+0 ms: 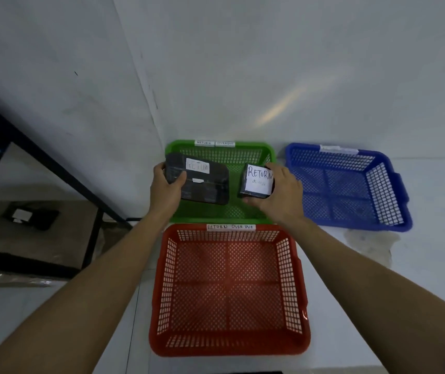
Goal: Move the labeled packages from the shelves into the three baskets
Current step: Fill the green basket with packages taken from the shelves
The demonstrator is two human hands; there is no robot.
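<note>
- Head view: the left hand (pixel 166 188) grips the left end of a long black-wrapped package (pixel 202 184), thumb on top; its white label reads "RETURN", and a smaller white tag sits below that.
- The right hand (pixel 280 194) grips a smaller black package (pixel 255 182) from its right side, fingers curled round the far edge and thumb under the near edge; its white label reads "RETURN" with a fainter line beneath that is too small to read.
- Both packages are held over the green basket (pixel 268 149), side by side and apart from each other.
- The green basket's far rim carries white tags reading "RETURN" and "OVERDUE".
- The red basket (pixel 162 292) stands just in front of the green one; its far rim is tagged "RETURN OVERDUE".
- The blue basket (pixel 394 184) stands to the right, tilted, with a white tag on its far rim that cannot be read.
- At left, another black package with a white label (pixel 31 215) lies on a low shelf (pixel 75 233) of a dark metal rack (pixel 43 157).
</note>
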